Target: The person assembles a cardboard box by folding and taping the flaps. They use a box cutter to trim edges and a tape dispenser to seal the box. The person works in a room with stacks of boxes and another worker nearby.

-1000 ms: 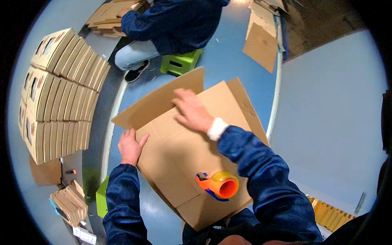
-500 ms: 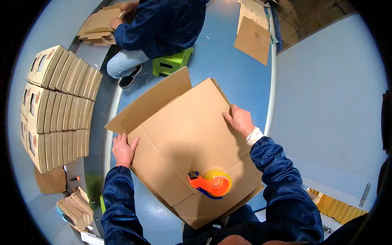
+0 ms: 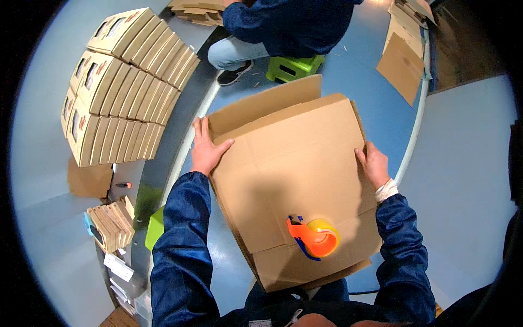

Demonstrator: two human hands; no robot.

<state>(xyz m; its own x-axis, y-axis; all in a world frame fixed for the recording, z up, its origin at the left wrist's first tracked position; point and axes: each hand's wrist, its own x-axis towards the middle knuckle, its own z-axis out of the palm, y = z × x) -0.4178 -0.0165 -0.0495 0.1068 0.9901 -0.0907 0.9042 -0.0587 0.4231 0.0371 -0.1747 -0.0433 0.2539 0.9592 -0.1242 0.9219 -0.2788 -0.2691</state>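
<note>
A large brown cardboard box (image 3: 305, 147) lies flattened across my lap, its broad panel facing up. A long flap (image 3: 267, 103) stands out along its far edge. My left hand (image 3: 207, 150) grips the far left corner, thumb on the panel and fingers spread over the end of the flap. On the right edge, my right hand (image 3: 375, 165) has its thumb on top and its other fingers partly hidden beyond the edge. An orange tape dispenser (image 3: 313, 238) with a roll of yellowish tape rests on the near part of the panel, touched by neither hand.
Stacked cream boxes (image 3: 128, 87) stand at the left. Below them are a leaning bundle of cardboard pieces (image 3: 111, 223) and a green stool (image 3: 154, 228). Ahead, a co-worker (image 3: 289, 27) sits on another green stool (image 3: 294, 68). Cardboard sheets (image 3: 403, 65) lie at the far right.
The view has swung left, shifting the scene rightward. My left hand has moved forward along the box's edge to the flap, which now leans closer to the panel. My right hand keeps its hold.
</note>
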